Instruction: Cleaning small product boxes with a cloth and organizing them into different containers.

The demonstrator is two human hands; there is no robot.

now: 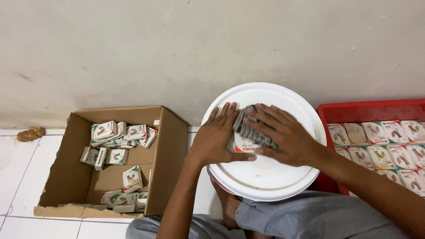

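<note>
- while both hands work on top of the white bucket lid (265, 177), the stock around them is split: a red tray (354, 108) on the right holds neat rows of small white boxes (394, 146), face up, and a cardboard carton (166, 146) on the left holds a loose, jumbled lot of similar little boxes (119, 155).
- judging from that, a good share sits ordered in the tray and a fair amount is left in the carton; i can't count either, and the tray runs out of frame.
- the thing in hand: a stack of grey flat pieces (252, 128) lying on a small white pack with an orange band (245, 146), both at the middle of the lid.
- left hand (217, 137): fingers spread and flat, palm down, bracing the left side of the pack, not curled around it.
- right hand (281, 132): fingers extended over the grey stack, pressing or covering it from above; thumb is hidden, so whether it pinches i can't tell.
- surface: the lid tops a bucket held between the person's legs, grey trousers (310, 217) at the bottom edge, a bare foot just under the rim.
- room: white tiled floor (17, 168) with dark grout lines, plain off-white wall (177, 44) with scuffs behind everything.
- carton's front edge is torn ragged; 1 brownish crumpled lump (31, 132) lies on the tiles by the wall, well apart from the work.
</note>
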